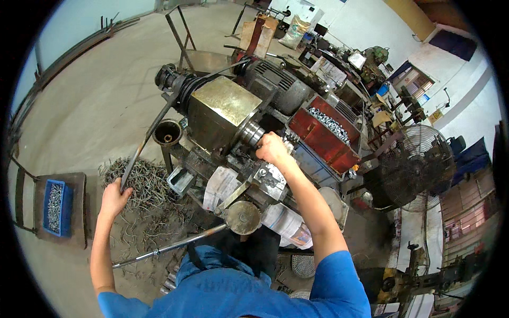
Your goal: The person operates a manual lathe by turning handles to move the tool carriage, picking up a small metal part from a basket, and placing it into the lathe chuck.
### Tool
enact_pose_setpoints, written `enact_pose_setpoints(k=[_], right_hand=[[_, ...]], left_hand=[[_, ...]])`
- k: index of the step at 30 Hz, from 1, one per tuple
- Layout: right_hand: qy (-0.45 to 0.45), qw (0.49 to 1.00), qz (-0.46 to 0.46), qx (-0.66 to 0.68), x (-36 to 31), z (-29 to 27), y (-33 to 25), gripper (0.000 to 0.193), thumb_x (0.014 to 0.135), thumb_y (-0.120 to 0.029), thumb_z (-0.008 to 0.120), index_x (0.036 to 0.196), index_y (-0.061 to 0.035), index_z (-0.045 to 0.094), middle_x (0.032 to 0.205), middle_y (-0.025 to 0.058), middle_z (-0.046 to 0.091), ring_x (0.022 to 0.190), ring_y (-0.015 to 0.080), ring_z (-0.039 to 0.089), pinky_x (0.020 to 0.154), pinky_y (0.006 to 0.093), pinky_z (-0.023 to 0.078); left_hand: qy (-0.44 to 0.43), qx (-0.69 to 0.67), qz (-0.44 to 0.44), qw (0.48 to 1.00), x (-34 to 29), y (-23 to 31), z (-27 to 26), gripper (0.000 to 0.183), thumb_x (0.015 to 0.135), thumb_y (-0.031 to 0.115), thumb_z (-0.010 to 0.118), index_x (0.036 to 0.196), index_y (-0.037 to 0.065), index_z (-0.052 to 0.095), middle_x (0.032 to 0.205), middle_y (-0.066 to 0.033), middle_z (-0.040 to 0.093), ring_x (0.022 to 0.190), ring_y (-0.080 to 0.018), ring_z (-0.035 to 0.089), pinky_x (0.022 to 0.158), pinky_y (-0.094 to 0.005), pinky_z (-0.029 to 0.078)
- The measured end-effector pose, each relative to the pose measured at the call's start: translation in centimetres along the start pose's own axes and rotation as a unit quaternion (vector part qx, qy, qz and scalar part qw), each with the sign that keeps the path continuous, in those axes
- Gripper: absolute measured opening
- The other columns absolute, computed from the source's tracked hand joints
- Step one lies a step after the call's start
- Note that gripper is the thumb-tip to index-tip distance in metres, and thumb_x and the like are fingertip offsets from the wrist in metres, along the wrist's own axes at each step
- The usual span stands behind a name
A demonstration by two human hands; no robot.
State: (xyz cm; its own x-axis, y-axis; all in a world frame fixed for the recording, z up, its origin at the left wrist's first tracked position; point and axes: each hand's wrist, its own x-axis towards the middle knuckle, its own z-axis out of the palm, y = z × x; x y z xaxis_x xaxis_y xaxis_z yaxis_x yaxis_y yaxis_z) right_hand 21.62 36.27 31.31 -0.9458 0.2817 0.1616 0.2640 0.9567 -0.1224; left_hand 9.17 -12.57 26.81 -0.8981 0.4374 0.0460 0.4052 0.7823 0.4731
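Note:
My left hand (pixel 114 197) is wrapped round the lower end of a long metal lever (pixel 144 142), which slants up to the back of a small lathe (pixel 225 103). At the lathe's shiny round spindle nose (pixel 251 133), my right hand (pixel 272 149) is closed with its fingertips against the front. Whatever those fingers pinch, if anything, is hidden. Just below the right hand sits the metal tool slide (pixel 270 181). A round metal disc (pixel 243 217) stands nearer my body.
A red bin (pixel 324 132) of small metal parts stands behind the lathe, near a large fan (pixel 416 169). Metal shavings (pixel 140 183) cover the floor at left. A blue crate (pixel 55 208) of parts rests on a cart further left. A long bar (pixel 175 245) crosses before me.

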Motion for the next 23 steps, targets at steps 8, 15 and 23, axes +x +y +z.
enact_pose_setpoints(k=[8,15,23], right_hand=[[0.032,0.995,0.065,0.065,-0.6,-0.7,-0.4,0.022,0.051,-0.015,0.061,0.062,0.0032,0.064,0.066,0.0267,0.059,0.068,0.0408,0.061,0.073,0.0402,0.050],[-0.017,0.994,0.061,-0.087,-0.5,-1.9,-1.8,0.019,0.051,-0.017,0.061,0.061,-0.0015,0.064,0.077,0.0166,0.064,0.083,0.0304,0.060,0.078,0.0369,0.043],[0.167,0.981,-0.069,0.065,-10.7,-7.4,-1.0,0.033,0.051,-0.018,0.063,0.080,-0.0023,0.069,0.121,0.0131,0.055,0.103,0.0299,0.053,0.092,0.0365,0.042]], left_hand=[[0.005,0.251,0.004,0.968,6.0,-5.2,-2.1,0.016,0.072,0.014,0.062,0.080,0.003,0.055,0.072,-0.0181,0.061,0.073,-0.0355,0.062,0.064,-0.0438,0.048],[0.105,0.352,0.062,0.928,16.6,-16.2,-3.3,0.011,0.069,0.008,0.059,0.079,0.006,0.054,0.073,-0.0150,0.061,0.073,-0.0337,0.060,0.065,-0.0443,0.048],[0.308,-0.009,0.148,0.940,12.3,-8.4,1.1,0.029,0.078,0.019,0.066,0.102,0.004,0.064,0.098,-0.0207,0.063,0.095,-0.0300,0.061,0.084,-0.0410,0.046]])
